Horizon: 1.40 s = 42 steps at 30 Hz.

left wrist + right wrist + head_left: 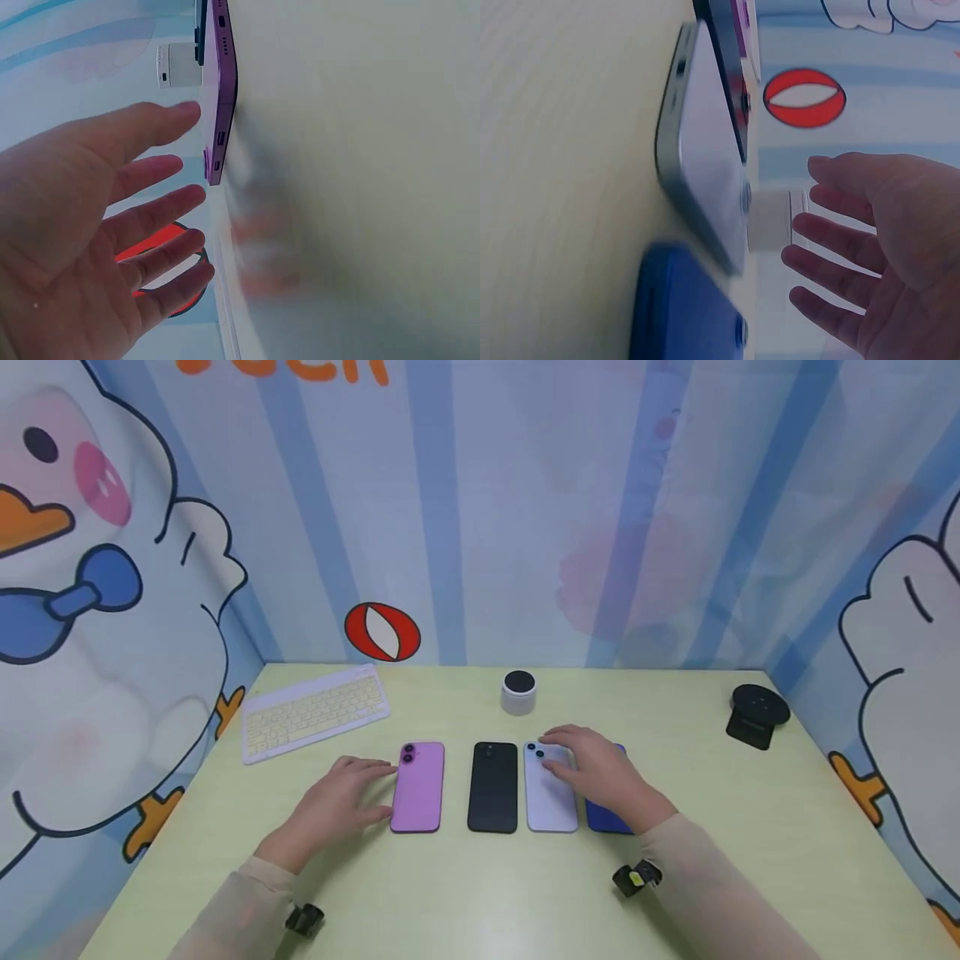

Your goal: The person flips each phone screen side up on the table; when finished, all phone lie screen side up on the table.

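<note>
Four smartphones would be a row; several phones lie face down side by side on the table. At its left end is a pink-purple phone (417, 793); my left hand (333, 810) hovers beside its left edge, fingers spread and holding nothing. The left wrist view shows the same hand (97, 217) with its palm toward that purple phone (220, 97). A black phone (492, 793) lies in the middle. Over the pale lavender phone (551, 802) my right hand (603, 777) is held with extended fingers, partly covering the blue phone (609, 818). Nothing is in the right hand (885, 247).
A white keyboard (315, 714) lies at the back left of the table (487, 893). Behind the phones stands a small white cylinder (518, 695) with a dark top. At the back right is a black round-topped stand (759, 714). A printed curtain (502, 510) borders the table's far edge.
</note>
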Available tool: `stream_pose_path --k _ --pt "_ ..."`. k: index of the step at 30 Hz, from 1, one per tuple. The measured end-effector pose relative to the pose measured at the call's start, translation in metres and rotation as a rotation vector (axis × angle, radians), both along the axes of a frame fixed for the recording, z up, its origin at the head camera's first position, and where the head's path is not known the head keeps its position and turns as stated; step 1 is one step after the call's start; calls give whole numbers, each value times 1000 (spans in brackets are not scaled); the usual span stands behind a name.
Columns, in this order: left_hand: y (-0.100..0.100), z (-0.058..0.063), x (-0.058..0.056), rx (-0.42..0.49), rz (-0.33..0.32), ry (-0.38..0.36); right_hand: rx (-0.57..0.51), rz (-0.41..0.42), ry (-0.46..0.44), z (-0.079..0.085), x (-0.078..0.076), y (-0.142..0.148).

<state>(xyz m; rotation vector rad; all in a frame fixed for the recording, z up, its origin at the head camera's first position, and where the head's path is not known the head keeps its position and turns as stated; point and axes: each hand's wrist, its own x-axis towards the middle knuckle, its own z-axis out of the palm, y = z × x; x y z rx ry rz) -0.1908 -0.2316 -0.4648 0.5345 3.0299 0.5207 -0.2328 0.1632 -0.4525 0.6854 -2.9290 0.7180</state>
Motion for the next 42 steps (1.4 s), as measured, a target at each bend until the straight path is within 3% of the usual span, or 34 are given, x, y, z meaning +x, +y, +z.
stream_pose_path --k 13,21,30,42 --pt "-5 -3 5 79 -57 -82 -33 239 -72 -11 -23 -78" --pt "-5 -8 -1 84 -67 -83 -16 314 -110 -18 -41 -109" --pt "-3 -12 -3 97 -56 -93 24 307 -184 -28 -50 -128" --pt "3 -11 -4 127 -8 -114 -96 247 -246 -30 -47 -135"
